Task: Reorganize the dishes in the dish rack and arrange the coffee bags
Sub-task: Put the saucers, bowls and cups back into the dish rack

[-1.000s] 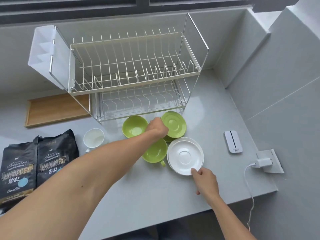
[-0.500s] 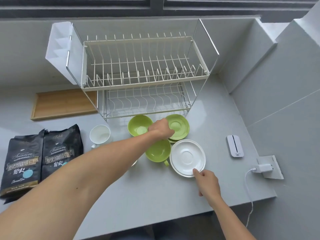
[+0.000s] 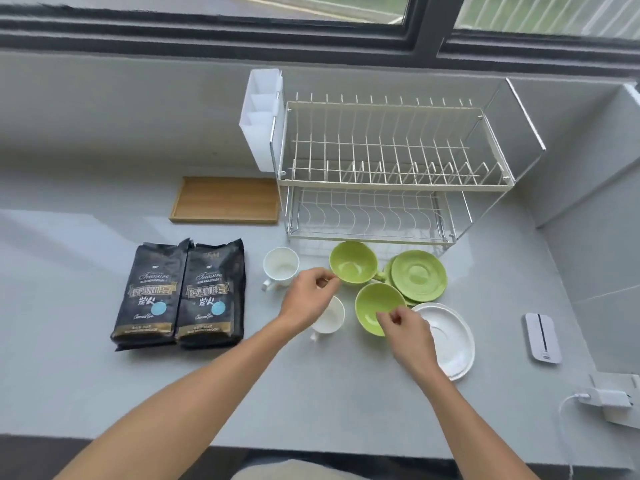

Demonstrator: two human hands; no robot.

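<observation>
An empty two-tier wire dish rack (image 3: 391, 181) stands at the back of the counter. In front of it are two green cups, the far one (image 3: 353, 266) and the near one (image 3: 375, 306), stacked green saucers (image 3: 419, 275) and stacked white saucers (image 3: 453, 337). My left hand (image 3: 308, 299) pinches the far green cup's left rim and partly covers a white cup (image 3: 330, 318). My right hand (image 3: 405, 327) pinches the near green cup's right rim. Another white cup (image 3: 280, 266) stands to the left. Two black coffee bags (image 3: 149, 292) (image 3: 211, 289) lie flat side by side.
A wooden tray (image 3: 225, 200) lies left of the rack, and a white cutlery holder (image 3: 261, 116) hangs on the rack's left end. A small white device (image 3: 542, 337) and a plugged-in charger (image 3: 609, 398) sit at the right. A wall rises on the right.
My left hand left the green saucer and moved left to the far green cup. My right hand left the white saucer's rim for the near green cup. The view swung left.
</observation>
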